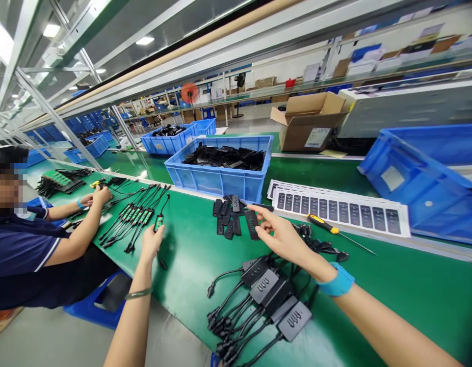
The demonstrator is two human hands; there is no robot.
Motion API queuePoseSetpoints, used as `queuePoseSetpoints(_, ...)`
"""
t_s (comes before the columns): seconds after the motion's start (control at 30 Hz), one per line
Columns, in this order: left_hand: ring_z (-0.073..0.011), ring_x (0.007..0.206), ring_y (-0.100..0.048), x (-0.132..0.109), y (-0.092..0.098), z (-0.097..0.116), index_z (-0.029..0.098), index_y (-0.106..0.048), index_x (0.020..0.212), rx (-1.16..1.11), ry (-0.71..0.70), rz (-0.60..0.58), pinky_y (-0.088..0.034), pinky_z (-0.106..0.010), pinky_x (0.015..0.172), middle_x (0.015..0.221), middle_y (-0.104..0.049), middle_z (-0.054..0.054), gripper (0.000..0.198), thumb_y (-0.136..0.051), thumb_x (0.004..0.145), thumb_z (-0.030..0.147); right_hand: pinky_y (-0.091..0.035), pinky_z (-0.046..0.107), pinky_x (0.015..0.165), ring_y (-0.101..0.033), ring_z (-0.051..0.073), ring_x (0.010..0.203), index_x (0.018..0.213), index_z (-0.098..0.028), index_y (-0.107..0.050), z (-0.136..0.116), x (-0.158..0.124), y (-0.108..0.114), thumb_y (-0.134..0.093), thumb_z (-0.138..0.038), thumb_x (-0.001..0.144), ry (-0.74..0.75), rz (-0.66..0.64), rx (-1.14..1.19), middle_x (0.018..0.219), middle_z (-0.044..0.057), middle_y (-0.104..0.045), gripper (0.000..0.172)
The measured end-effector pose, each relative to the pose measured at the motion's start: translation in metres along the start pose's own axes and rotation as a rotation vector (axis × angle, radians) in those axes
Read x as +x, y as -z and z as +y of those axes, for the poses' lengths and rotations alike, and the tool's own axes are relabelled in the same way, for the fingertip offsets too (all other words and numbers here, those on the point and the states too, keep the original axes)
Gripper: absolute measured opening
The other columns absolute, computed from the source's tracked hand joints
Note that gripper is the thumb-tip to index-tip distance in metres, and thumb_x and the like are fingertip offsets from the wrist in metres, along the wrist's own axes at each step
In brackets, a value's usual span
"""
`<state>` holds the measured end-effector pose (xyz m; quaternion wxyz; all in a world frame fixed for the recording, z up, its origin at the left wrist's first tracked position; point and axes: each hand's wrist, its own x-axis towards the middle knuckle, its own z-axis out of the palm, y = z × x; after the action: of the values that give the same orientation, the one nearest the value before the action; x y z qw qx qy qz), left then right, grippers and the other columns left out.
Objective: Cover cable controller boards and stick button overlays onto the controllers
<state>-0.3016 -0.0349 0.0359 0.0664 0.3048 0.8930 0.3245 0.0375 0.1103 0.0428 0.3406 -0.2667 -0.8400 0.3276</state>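
My left hand [151, 243] pinches a small green circuit board [158, 222] with black cables at both ends, held above the bench. A flat black plastic cover [252, 226] is between the thumb and fingers of my right hand [279, 233]. Just left of that cover lies a loose pile of similar black covers [225, 222]. Below my right hand, several closed black cable boxes [263, 286] lie overlapping, their cables pointing left. A row of wired circuit boards [135, 215] lies to the left of my left hand.
A blue bin [216, 178] full of black parts stands behind the pile. Label sheets [339, 210] and a yellow-handled screwdriver [323, 223] lie to the right, near a tilted blue bin [423, 188]. At left, a co-worker's hands [100, 198] work over the green bench [190, 265].
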Motion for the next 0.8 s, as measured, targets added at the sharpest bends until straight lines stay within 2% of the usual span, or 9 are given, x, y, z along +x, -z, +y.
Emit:
queuePoseSetpoints(0.07,-0.0107,0.061,-0.057,-0.025,-0.004,0.018,0.011,-0.06,0.114,-0.248,-0.008,-0.106,-0.046,-0.024,0.054,0.088,-0.064,-0.005,0.042,-0.054,0.093,0.047,-0.047,0.026,0.051,-0.051,0.011,0.054,0.129,-0.02,-0.051,-0.015,-0.004,-0.001,-0.046,-0.026,0.091,-0.093,0.032,0.188,0.088,0.002,-0.057,0.039)
queuePoseSetpoints(0.13,-0.008,0.056,-0.051,-0.055,-0.006,0.036,0.011,-0.058,0.12,-0.449,-0.021,-0.199,-0.042,-0.022,0.05,0.09,-0.065,-0.007,0.047,-0.054,0.091,0.048,-0.046,0.025,0.053,-0.05,0.012,0.056,0.119,-0.021,-0.052,-0.028,-0.008,-0.001,-0.046,-0.032,0.093,-0.129,0.054,0.311,0.075,-0.002,-0.052,0.029)
queuePoseSetpoints(0.23,-0.0072,0.058,-0.052,-0.1,-0.004,0.062,0.013,-0.058,0.123,-0.724,-0.038,-0.353,-0.044,-0.022,0.053,0.101,-0.068,-0.011,0.051,-0.065,0.083,0.043,-0.043,0.024,0.054,-0.05,0.013,0.058,0.108,-0.021,-0.052,-0.045,-0.013,0.0,-0.048,-0.035,0.093,-0.138,0.075,0.369,0.063,-0.005,-0.048,0.021)
queuePoseSetpoints(0.27,-0.0077,0.059,-0.054,-0.113,-0.003,0.069,0.014,-0.058,0.123,-0.9,-0.024,-0.458,-0.046,-0.022,0.054,0.104,-0.069,-0.013,0.053,-0.072,0.078,0.038,-0.043,0.023,0.053,-0.051,0.013,0.058,0.106,-0.021,-0.052,-0.05,-0.014,0.0,-0.05,-0.036,0.093,-0.145,0.076,0.394,0.062,-0.005,-0.05,0.02)
queuePoseSetpoints(0.33,-0.0097,0.064,-0.061,-0.135,-0.002,0.082,0.015,-0.061,0.121,-1.102,-0.004,-0.639,-0.05,-0.022,0.058,0.11,-0.07,-0.014,0.054,-0.08,0.073,0.031,-0.044,0.023,0.053,-0.055,0.013,0.059,0.104,-0.021,-0.051,-0.061,-0.017,0.001,-0.054,-0.038,0.091,-0.165,0.057,0.476,0.063,-0.004,-0.053,0.021)
queuePoseSetpoints(0.47,-0.0182,0.081,-0.071,-0.162,-0.004,0.099,0.014,-0.069,0.112,-1.124,-0.029,-0.855,-0.057,-0.024,0.069,0.112,-0.071,-0.014,0.046,-0.083,0.071,0.026,-0.047,0.022,0.05,-0.061,0.013,0.062,0.101,-0.021,-0.053,-0.077,-0.022,-0.001,-0.061,-0.042,0.087,-0.182,0.019,0.62,0.074,-0.002,-0.056,0.026)
queuePoseSetpoints(0.57,-0.0195,0.084,-0.073,-0.171,-0.006,0.104,0.015,-0.071,0.111,-1.14,-0.035,-0.922,-0.058,-0.024,0.073,0.111,-0.071,-0.012,0.046,-0.086,0.067,0.023,-0.048,0.022,0.049,-0.064,0.013,0.064,0.1,-0.021,-0.055,-0.081,-0.025,-0.004,-0.064,-0.04,0.085,-0.191,-0.011,0.651,0.083,0.0,-0.057,0.026)
queuePoseSetpoints(0.7,-0.0187,0.085,-0.072,-0.177,-0.009,0.105,0.018,-0.07,0.115,-1.134,-0.049,-0.915,-0.057,-0.024,0.076,0.11,-0.07,-0.01,0.053,-0.087,0.065,0.02,-0.05,0.022,0.05,-0.065,0.013,0.063,0.1,-0.02,-0.056,-0.081,-0.03,-0.008,-0.064,-0.039,0.085,-0.216,-0.062,0.645,0.078,-0.002,-0.055,0.025)
queuePoseSetpoints(0.8,-0.0191,0.084,-0.072,-0.18,-0.009,0.105,0.017,-0.068,0.118,-1.085,-0.09,-0.886,-0.057,-0.025,0.075,0.11,-0.069,-0.011,0.052,-0.084,0.07,0.027,-0.051,0.023,0.051,-0.064,0.013,0.06,0.1,-0.02,-0.054,-0.081,-0.032,-0.011,-0.066,-0.039,0.083,-0.232,-0.037,0.659,0.076,-0.004,-0.053,0.029)
